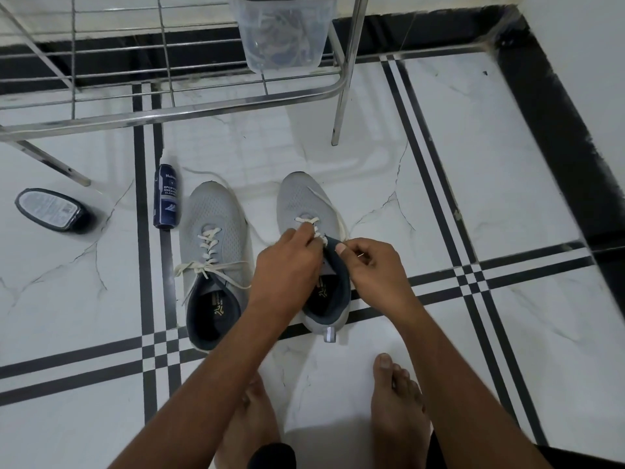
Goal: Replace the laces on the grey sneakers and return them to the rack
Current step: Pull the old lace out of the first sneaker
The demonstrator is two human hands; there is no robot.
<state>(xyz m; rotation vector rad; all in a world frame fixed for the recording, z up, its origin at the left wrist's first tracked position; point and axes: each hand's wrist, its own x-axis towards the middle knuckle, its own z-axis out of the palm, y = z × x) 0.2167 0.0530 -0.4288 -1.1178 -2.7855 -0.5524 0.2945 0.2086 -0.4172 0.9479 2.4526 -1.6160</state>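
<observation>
Both hands pinch the cream lace [309, 223] on the right sneaker [313, 252], left hand [287, 262] at nine o'clock, right hand [370, 265] bracing its tongue for threading

Dark blue sneaker-cleaner bottle [165, 197] upright on the floor [456, 198], ahead and left of my hands. Further left, a dark oval container [54, 210] tipped on its side, label facing up. Clear plastic tub [284, 35] with a tangle of stuff inside, well ahead of my hands. My bare feet [397, 397] on white marble tile crossed by black stripes.
</observation>
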